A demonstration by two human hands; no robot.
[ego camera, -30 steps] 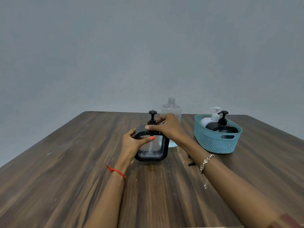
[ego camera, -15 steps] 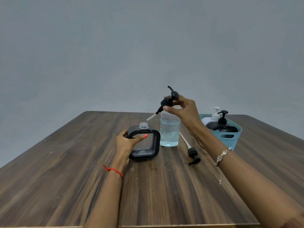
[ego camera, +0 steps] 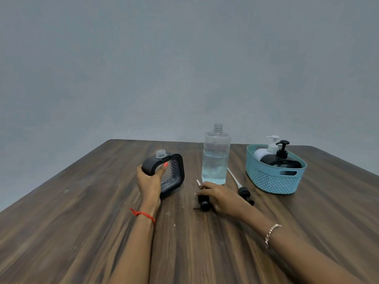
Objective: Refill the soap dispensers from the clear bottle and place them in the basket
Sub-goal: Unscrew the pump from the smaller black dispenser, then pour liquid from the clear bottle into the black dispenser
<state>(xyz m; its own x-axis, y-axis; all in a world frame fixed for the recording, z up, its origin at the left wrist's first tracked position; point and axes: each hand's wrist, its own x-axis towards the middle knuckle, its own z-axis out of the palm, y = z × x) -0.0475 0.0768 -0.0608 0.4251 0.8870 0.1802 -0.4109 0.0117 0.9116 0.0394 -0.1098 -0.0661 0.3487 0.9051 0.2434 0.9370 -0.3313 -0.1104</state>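
Two seemingly done: white dispenser, black dispenser in teal plastic basket. Third, black-framed square dispenser, uncapped, gripped by left hand on wooden table. Right hand holds black pump beside open clear bottle. Pouring, recapping remain.

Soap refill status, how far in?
Done: white dispenser and black dispenser sit in the basket. In hand: left hand grips the square dispenser, neck open; right hand holds its pump against the table. Left: pour from the clear bottle, refit pump, basket it.
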